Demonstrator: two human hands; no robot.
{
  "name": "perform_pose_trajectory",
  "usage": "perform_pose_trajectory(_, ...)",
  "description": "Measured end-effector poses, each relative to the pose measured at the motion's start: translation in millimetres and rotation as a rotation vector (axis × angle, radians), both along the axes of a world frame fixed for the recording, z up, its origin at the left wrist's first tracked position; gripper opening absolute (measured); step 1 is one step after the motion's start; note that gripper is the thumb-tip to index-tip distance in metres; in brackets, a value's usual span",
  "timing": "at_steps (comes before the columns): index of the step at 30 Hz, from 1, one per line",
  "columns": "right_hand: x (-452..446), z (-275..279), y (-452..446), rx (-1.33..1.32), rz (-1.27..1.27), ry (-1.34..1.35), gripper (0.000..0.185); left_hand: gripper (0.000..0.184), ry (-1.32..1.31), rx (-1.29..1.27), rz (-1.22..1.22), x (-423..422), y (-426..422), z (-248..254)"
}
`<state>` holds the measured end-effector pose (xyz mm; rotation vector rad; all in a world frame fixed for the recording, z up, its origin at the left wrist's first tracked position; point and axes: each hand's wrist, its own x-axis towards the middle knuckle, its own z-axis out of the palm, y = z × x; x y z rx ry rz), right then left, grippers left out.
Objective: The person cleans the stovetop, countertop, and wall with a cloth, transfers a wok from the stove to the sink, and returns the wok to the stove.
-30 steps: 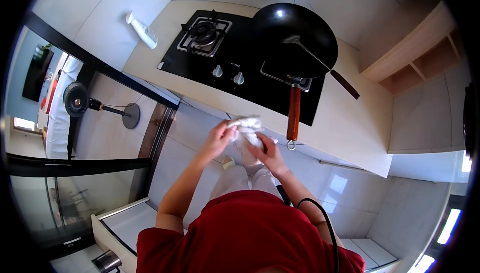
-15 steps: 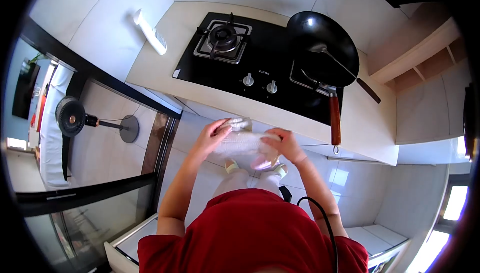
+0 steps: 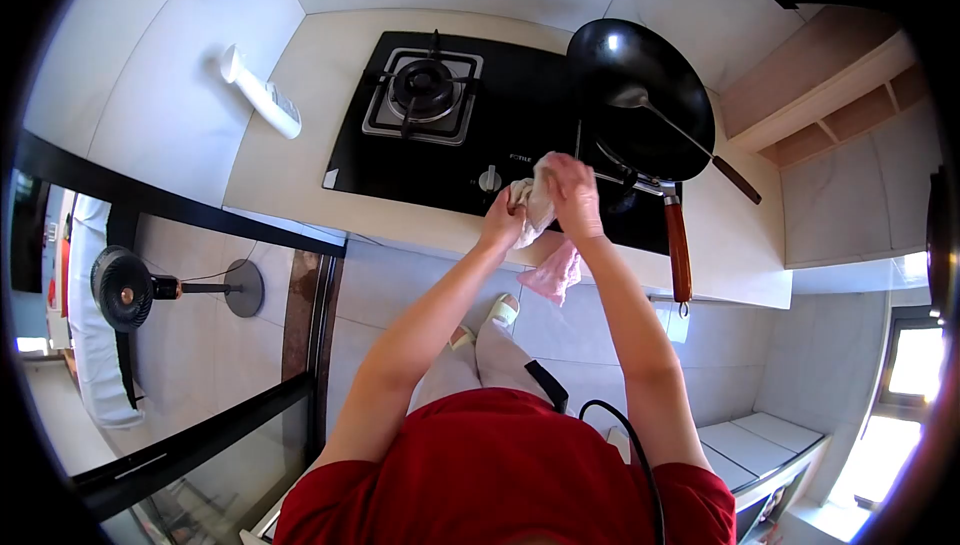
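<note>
A crumpled whitish cloth (image 3: 537, 207) is bunched between my two hands, over the front edge of the stove. My left hand (image 3: 503, 221) grips its lower left side with bent fingers. On the other side, my right hand (image 3: 576, 197) closes around the upper part of the cloth, its fingertips slightly blurred. A pink cloth (image 3: 553, 273) hangs below my right hand; whether it is joined to the whitish one I cannot tell. Just left of the hands is a silver stove knob (image 3: 489, 180) on the black gas stove (image 3: 530, 95).
A black wok (image 3: 650, 55) with a brown handle sits on the right burner, a spatula (image 3: 690, 133) lying in it. The left burner (image 3: 423, 87) is bare. A white bottle-like object (image 3: 262, 95) stands at the counter's left. A black fan (image 3: 125, 288) stands beyond the doorway.
Both hands have moved forward and up with the cloth, from above the floor to over the stove's front edge. The cloth is now bunched together, and the pink cloth hangs more visibly.
</note>
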<state>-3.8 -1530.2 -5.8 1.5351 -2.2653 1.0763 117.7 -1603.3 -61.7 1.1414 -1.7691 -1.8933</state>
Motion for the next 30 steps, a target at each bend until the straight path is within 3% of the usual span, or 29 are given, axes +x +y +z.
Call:
perform_pose_trajectory(3, 3, -51, 3, 0.306, 0.103, 0.137, 0.030, 0.041, -0.026, 0.031, 0.002, -7, 6, -8)
perform_pose_trajectory(7, 23, -35, 18, 0.327, 0.062, 0.061, 0.032, 0.039, 0.029, -0.005, 0.085, -11, 9, -21)
perform_pose_trajectory(9, 20, -28, 33, 0.188, 0.106, -0.184, 0.039, 0.039, -0.003, -0.033, 0.077, -10, 10, -20)
perform_pose_trajectory(11, 31, 11, 67, 0.165, 0.043, 0.011, 0.053, 0.040, 0.021, -0.069, 0.183, -16, 10, -29)
perform_pose_trajectory(13, 41, 8, 101, 0.361, 0.052, 0.093, 0.051, 0.038, -0.025, -0.166, 0.158, -13, 14, -20)
perform_pose_trajectory(14, 40, -14, 125, 0.363, 0.046, 0.084, 0.051, 0.036, 0.019, -0.116, 0.180, -12, 16, -23)
perform_pose_trajectory(16, 21, -75, 166, 0.608, 0.239, -0.238, 0.051, 0.035, 0.068, -0.074, 0.200, -11, 17, -25)
perform_pose_trajectory(17, 11, -75, 172, 0.605, 0.240, -0.239, 0.051, 0.034, 0.108, -0.022, 0.170, -4, 14, -25)
perform_pose_trajectory(19, -1, -56, 172, 0.312, -0.146, -0.257, 0.049, 0.032, 0.142, 0.033, 0.135, 10, 11, -17)
perform_pose_trajectory(21, -4, -16, 131, 0.112, -0.338, 0.030, 0.043, 0.029, -0.016, 0.211, 0.101, 23, 9, -3)
perform_pose_trajectory(23, -5, -9, 96, 0.406, -0.511, 0.271, 0.042, 0.029, -0.124, 0.171, 0.035, 27, 9, -2)
perform_pose_trajectory(25, 12, 20, 72, 0.405, -0.341, 0.297, 0.041, 0.035, -0.032, 0.138, 0.080, 24, 16, -12)
perform_pose_trajectory(27, 22, 30, 43, 0.231, -0.048, 0.124, 0.039, 0.042, -0.013, 0.093, 0.105, 20, 20, -25)
perform_pose_trajectory(29, 17, -14, 20, 0.236, 0.062, 0.037, 0.039, 0.047, 0.090, -0.039, 0.015, 11, 16, -30)
perform_pose_trajectory(30, 17, -33, 17, 0.190, 0.039, 0.031, 0.042, 0.049, -0.001, -0.053, -0.010, 10, 16, -24)
